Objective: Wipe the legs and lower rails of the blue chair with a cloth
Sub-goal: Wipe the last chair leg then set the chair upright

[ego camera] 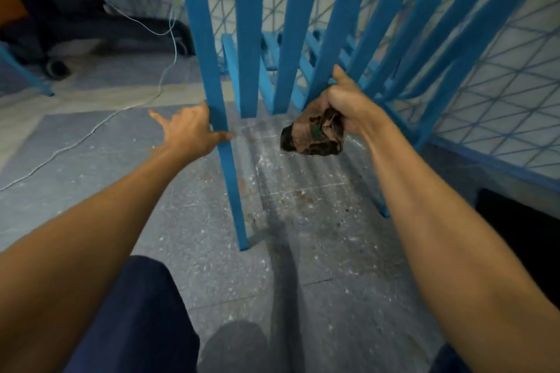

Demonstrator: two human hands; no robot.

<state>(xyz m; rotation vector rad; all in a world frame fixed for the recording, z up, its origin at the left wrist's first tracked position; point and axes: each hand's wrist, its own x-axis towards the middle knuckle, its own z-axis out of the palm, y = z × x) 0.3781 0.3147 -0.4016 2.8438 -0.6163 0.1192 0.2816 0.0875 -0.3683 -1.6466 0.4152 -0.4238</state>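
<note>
1. Knee [130,312] lay nearest, crouched at chair [248,24].
2. Left hand [191,130] curled round front leg [225,166], apparently steadying it.
3. Right hand [345,106] clenched cloth [312,136] against an inner bar [324,63], presumably wiping.

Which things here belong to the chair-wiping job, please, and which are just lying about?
For the job:
- chair, one leg gripped by the left hand
- cloth, bunched in the right hand

Lying about:
- cable on the floor
- office chair
- mesh panel
</note>
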